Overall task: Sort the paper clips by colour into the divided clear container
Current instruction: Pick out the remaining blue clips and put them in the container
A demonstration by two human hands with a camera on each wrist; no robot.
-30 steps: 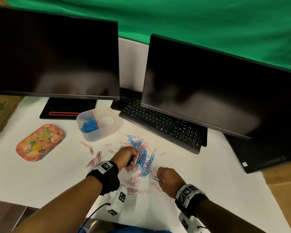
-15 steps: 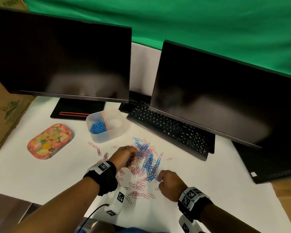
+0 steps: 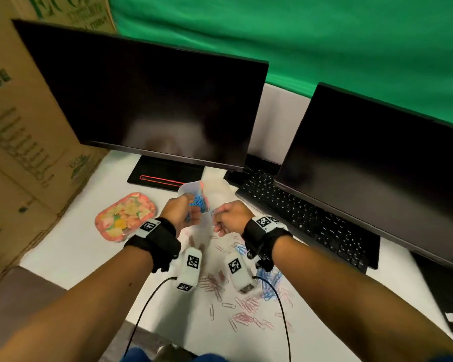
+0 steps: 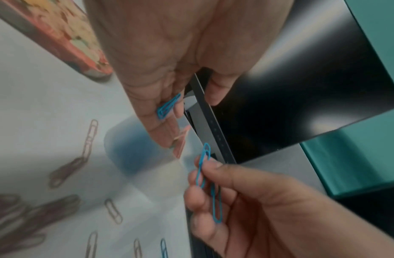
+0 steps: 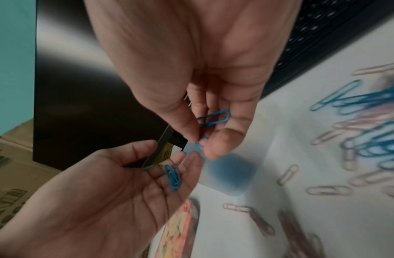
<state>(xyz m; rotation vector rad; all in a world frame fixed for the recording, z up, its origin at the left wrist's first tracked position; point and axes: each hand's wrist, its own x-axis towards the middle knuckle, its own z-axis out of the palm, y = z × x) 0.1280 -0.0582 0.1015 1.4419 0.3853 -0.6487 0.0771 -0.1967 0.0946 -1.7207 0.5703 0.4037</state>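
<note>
The clear divided container [image 3: 191, 188] stands in front of the left monitor's stand, with blue paper clips [image 3: 199, 202] in its left compartment; my hands partly hide it. My left hand [image 3: 190, 214] hovers by it, palm turned up, and a few blue clips [image 5: 173, 178] lie loose on its fingers. Beside it my right hand [image 3: 216, 218] pinches blue clips [image 4: 205, 174] between thumb and fingers. The pile of pink and blue clips [image 3: 246, 307] lies on the white table under my forearms.
A flowered oval tin [image 3: 126, 220] sits left of the container. Behind stand two dark monitors [image 3: 152, 100], with a black keyboard [image 3: 306, 223] to the right. Cardboard boxes [image 3: 24, 152] line the left table edge. Wrist camera cables [image 3: 147, 304] hang over the near edge.
Both hands have left the clip pile and moved up to the container, each carrying blue clips. The left hand has turned palm up.
</note>
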